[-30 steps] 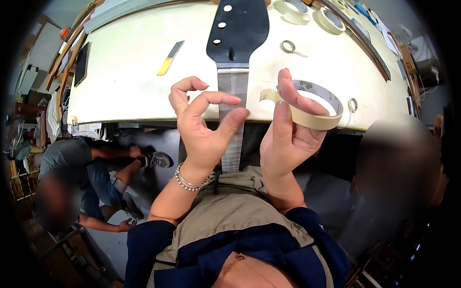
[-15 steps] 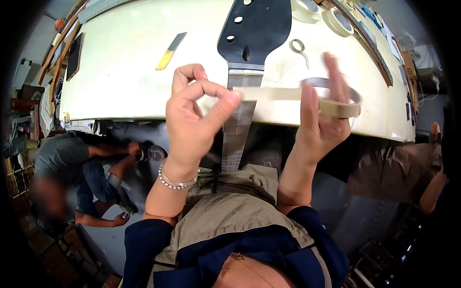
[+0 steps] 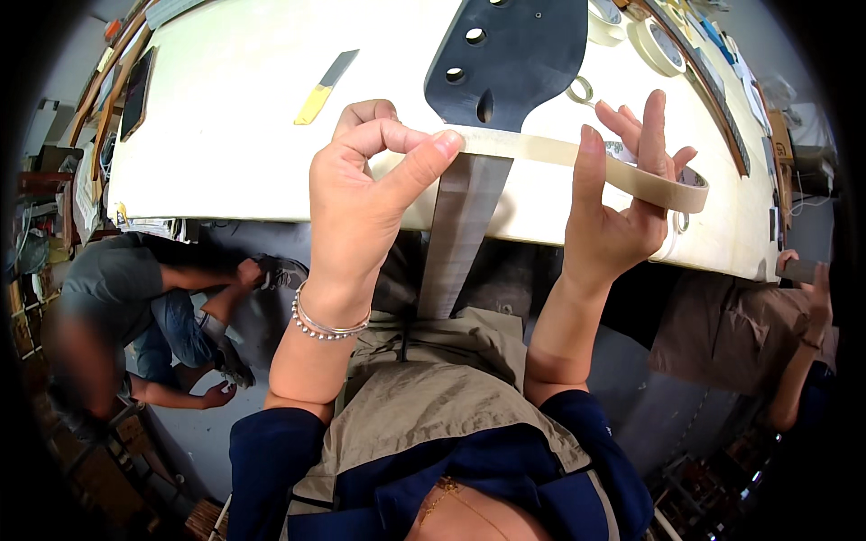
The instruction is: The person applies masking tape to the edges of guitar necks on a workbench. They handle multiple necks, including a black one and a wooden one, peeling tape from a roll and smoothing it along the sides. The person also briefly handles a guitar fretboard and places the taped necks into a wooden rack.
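Note:
My left hand [image 3: 361, 185] pinches the free end of a pale masking tape strip [image 3: 537, 148] between thumb and forefinger. The strip runs straight across to a roll of masking tape [image 3: 672, 192], which my right hand [image 3: 618, 230] carries with fingers through its ring, the other fingers spread. Behind the strip is a guitar neck, its dark headstock [image 3: 510, 68] over the table and its grey-brown, banded lower part [image 3: 462, 216] pointing toward my lap. The strip crosses in front of where headstock and neck meet; whether it touches there I cannot tell.
On the cream table [image 3: 225, 171] lie a yellow-handled blade [image 3: 316, 101], a dark phone [image 3: 137, 93], a small tape ring [image 3: 581, 88] and larger tape rolls [image 3: 663, 47]. One person [image 3: 113, 284] crouches at left; another person [image 3: 731, 334] is at right.
The stretched tape has moved up toward the headstock, my left thumb rising with it. My right fingers have spread, and the roll sits slightly farther right. The headstock appears farther right and lower.

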The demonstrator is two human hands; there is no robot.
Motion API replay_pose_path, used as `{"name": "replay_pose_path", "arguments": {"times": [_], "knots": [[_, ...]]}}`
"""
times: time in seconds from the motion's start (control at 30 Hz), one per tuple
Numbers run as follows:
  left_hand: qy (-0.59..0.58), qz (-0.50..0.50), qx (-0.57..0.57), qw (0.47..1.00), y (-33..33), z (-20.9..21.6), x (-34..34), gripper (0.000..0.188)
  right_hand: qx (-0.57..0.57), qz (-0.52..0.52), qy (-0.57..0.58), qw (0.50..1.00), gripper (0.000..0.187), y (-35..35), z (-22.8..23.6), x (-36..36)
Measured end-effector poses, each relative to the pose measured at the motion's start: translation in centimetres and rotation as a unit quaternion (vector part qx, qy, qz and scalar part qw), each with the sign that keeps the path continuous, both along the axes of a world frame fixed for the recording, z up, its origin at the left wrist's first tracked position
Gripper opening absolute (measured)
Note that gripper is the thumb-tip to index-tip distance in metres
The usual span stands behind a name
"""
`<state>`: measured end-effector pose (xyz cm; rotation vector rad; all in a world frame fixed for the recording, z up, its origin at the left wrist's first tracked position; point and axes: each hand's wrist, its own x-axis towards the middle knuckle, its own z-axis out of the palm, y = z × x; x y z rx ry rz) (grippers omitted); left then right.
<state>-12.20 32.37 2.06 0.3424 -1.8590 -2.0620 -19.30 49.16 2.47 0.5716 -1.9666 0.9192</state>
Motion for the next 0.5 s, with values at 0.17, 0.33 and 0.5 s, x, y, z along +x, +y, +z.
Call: {"name": "replay_pose_path", "arguments": {"times": [0.17,0.33,0.5], "knots": [[-0.017,0.002,-0.002,1.000,0.07,0.26,-0.04,0.017,0.029,-0.003,-0.031,0.999,0.051,0.32,0.24,0.26],[-0.022,0.005,-0.008,1.000,0.16,0.38,-0.09,0.017,0.015,-0.007,-0.022,1.000,0.053,0.20,0.16,0.07],[-0.015,0.014,-0.018,1.000,0.26,0.47,-0.08,0.018,0.025,-0.006,-0.049,0.998,0.050,0.16,0.50,0.65]]}}
